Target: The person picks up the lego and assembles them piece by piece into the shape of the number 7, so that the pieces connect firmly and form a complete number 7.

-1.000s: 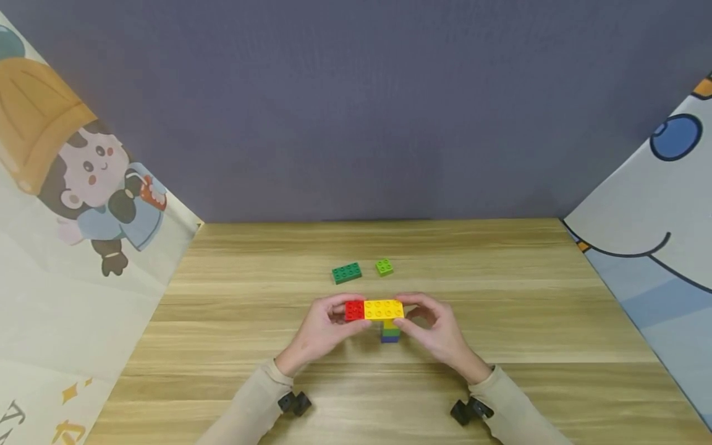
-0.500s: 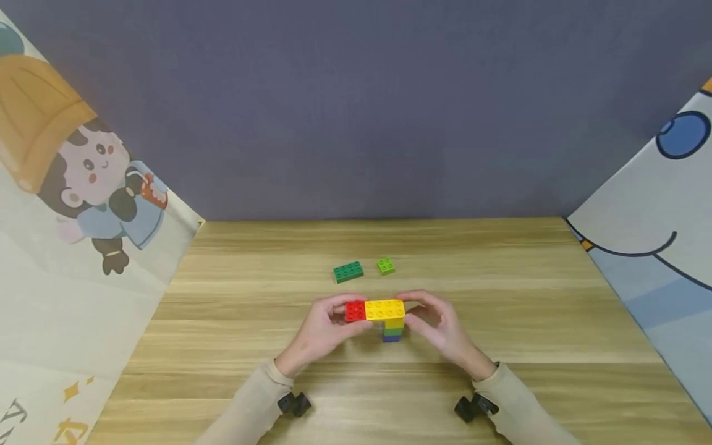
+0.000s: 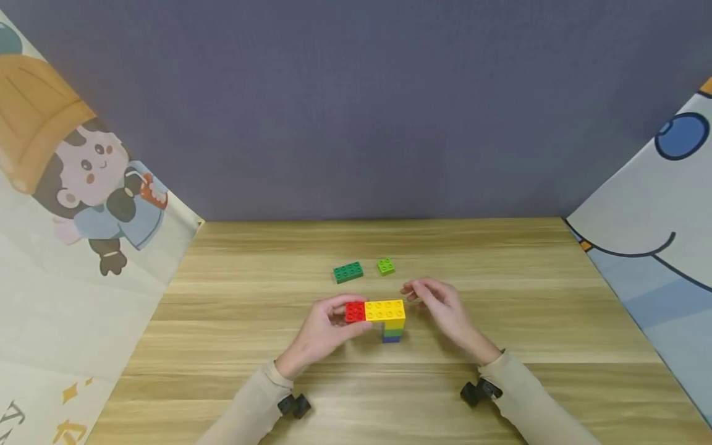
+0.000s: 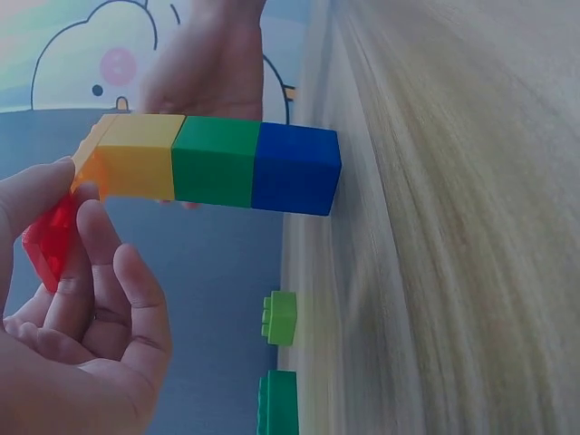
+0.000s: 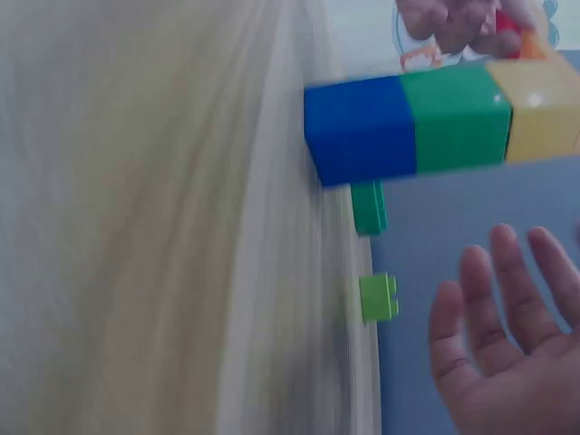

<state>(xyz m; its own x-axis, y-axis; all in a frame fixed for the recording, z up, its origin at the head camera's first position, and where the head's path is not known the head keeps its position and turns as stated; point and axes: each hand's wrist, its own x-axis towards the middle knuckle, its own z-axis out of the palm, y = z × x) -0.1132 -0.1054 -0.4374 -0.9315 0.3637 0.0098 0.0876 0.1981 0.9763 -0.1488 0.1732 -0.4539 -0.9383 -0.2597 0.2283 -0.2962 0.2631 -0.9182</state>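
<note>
My left hand (image 3: 322, 327) pinches a red brick (image 3: 355, 311) and the near end of a long yellow brick (image 3: 378, 310), thumb on the front and fingers behind. That yellow brick tops a tower, and the red end juts out leftward from it. Below it the left wrist view shows a yellow block (image 4: 140, 156), a green block (image 4: 216, 161) and a blue block (image 4: 299, 169) at the table. Right of the tower, my right hand (image 3: 445, 309) holds nothing. Its fingers are loosely extended in the right wrist view, apart from the bricks.
Behind the tower lie a dark green brick (image 3: 348, 272) and a small lime green brick (image 3: 385, 266) on the wooden table (image 3: 250, 266). A grey-blue panel (image 3: 356, 111) stands at the table's back edge, with printed cartoon panels on both sides.
My right hand has let go of the yellow brick's right end and moved a little away to the right and back. My left hand keeps its hold; the bricks stay in place.
</note>
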